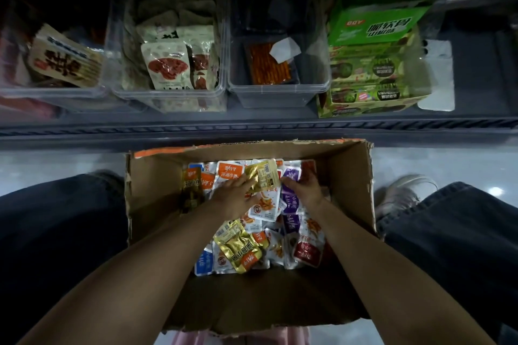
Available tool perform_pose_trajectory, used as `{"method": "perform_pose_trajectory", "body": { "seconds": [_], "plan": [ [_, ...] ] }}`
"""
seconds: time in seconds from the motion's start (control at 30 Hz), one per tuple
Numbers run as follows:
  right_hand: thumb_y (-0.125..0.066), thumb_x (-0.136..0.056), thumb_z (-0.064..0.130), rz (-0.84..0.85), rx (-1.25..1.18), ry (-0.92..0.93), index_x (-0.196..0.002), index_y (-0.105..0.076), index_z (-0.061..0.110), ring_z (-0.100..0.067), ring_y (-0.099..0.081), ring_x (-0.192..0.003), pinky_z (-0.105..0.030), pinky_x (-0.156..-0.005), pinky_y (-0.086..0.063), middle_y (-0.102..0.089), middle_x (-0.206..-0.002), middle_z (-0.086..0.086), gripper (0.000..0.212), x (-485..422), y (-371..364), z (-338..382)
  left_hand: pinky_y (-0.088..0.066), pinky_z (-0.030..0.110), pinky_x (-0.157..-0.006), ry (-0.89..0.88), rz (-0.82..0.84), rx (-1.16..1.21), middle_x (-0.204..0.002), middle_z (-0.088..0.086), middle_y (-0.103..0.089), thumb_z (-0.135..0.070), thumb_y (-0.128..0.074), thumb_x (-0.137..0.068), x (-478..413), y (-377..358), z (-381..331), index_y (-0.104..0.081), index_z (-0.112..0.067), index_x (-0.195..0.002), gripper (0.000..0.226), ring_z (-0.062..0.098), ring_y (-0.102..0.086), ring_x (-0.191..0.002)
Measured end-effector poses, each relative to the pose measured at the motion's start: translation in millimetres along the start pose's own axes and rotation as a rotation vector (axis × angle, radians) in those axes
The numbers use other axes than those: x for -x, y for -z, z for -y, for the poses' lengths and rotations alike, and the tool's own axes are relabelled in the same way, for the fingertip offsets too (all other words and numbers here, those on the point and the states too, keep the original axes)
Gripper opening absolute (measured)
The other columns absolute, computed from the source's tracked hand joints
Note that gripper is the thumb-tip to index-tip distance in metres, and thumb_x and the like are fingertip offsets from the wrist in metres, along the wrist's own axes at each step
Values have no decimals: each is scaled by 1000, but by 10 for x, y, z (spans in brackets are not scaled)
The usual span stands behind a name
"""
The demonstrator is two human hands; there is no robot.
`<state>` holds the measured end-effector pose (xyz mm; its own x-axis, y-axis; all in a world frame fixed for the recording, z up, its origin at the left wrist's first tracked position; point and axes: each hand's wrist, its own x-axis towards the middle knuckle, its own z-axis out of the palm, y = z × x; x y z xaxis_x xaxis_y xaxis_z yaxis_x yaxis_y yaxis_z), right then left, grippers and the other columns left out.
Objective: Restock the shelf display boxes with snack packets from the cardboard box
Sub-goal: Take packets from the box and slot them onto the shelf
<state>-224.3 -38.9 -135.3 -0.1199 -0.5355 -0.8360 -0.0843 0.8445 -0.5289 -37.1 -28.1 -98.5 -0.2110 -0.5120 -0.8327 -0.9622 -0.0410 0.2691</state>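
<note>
Sorting by flavour is the step in hand, judged from both hands lying inside the cardboard box (350, 185) on the floor below the shelf (252, 126). The left hand (234, 194) rests flat, fingers spread, on the heap, touching a gold foil packet (263, 176); whether it grips that packet cannot be told. The right hand (305, 187) curls its fingers down over a purple packet (291, 176); a closed hold is not confirmed.

Procedure: gather packets of one colour only, stack them flat with edges aligned, then lift as a bundle. Loose mixed handfuls are likely to slide apart.

Materials: the packets are small, flat, sealed pouches of glossy film, slippery and crinkled, in gold, purple, orange, blue and red. The box is corrugated board with torn, ragged flaps. On the shelf, the clear plastic bin (277, 87) is rigid, smooth-walled and nearly empty, holding one orange packet (270, 64). A green printed display carton (375, 64) stands just beside it.
</note>
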Motion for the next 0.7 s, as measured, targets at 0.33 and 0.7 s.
{"method": "perform_pose_trajectory", "body": {
  "seconds": [0.33, 0.7],
  "plan": [
    [-75, -76, 2, 98, -34, 31, -96, -67, 2, -8, -61, -69, -10, -51, -48, -66, -81, -3, 22, 173, -155, -159, -8, 46, -118, -17, 10, 50, -160, -1, 5, -53, -24, -99, 28, 17, 48, -5, -31, -151, 60, 29, 0, -146],
    [-68, -85, 25, 314, 184, -36, -105, -67, -1, -32, -66, -102, -49, -100, -45, -71, -106, -16, 33, 641, 473, 320, -34, 38, -110, -123, -144, 479, -150, 1, -36, -49, -63, -84, 461, 270, -255, -23, -24, -149, 80, 23, -38, -134]
  ]
}}
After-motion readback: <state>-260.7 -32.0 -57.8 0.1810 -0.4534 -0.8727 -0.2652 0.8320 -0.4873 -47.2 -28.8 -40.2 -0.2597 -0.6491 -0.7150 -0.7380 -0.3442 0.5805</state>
